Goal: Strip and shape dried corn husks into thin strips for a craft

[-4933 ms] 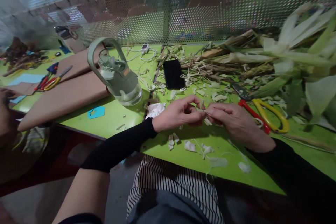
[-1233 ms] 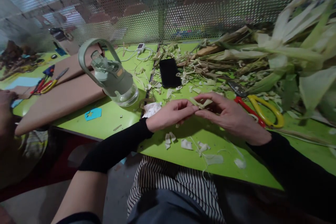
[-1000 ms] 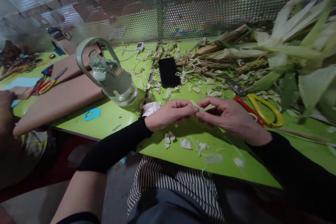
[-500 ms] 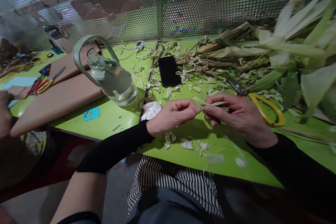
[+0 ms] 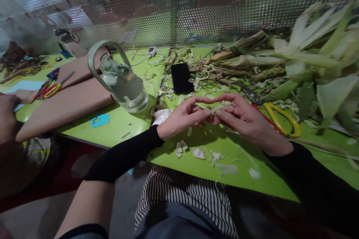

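My left hand and my right hand meet above the green table, thumbs and fingers closed around a small pale-green piece of corn husk. Fingers hide most of the piece. Just beyond my right wrist lie scissors with yellow and red handles. Scraps of husk and thin fibres are scattered on the table below my hands. A crumpled white tissue sits beside my left wrist.
A black phone lies among husk shreds. Corn husks are heaped at right. To the left stand a green-lidded bottle, brown paper, more scissors and a blue card. Another person's hand is at far left.
My left fingers have opened out from a tight pinch and now arch toward my right fingertips. Both hands have come closer together around the husk piece. The view has shifted slightly.
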Available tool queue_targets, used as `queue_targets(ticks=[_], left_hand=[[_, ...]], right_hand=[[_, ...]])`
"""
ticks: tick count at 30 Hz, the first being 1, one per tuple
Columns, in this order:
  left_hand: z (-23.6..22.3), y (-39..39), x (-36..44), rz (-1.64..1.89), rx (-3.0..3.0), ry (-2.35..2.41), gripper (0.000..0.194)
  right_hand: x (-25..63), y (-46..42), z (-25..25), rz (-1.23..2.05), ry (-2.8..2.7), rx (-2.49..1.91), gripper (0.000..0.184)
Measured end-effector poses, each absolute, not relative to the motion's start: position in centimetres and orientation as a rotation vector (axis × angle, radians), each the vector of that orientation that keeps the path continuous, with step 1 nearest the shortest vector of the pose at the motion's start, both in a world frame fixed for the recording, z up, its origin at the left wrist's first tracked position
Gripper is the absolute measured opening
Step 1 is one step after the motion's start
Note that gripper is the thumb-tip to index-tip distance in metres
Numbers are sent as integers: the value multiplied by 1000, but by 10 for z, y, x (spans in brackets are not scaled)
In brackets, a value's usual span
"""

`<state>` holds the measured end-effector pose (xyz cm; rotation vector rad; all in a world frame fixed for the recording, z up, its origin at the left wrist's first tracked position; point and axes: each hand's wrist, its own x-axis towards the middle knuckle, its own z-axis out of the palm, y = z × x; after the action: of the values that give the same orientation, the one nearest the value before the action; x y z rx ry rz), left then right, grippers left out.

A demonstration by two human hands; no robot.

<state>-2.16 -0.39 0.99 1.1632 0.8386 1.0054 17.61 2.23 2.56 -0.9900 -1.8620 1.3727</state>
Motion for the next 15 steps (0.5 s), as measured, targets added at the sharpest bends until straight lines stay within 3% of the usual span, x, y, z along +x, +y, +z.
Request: queue_targets(ticks=[9, 15], left_hand=[[9, -2, -24, 891, 1095, 775, 41], [13, -2, -22, 893, 926, 768, 24]], right_hand=[[179, 26, 23, 1323, -1794, -1042, 40], [179, 27, 22, 1395, -1842, -1026, 44]])
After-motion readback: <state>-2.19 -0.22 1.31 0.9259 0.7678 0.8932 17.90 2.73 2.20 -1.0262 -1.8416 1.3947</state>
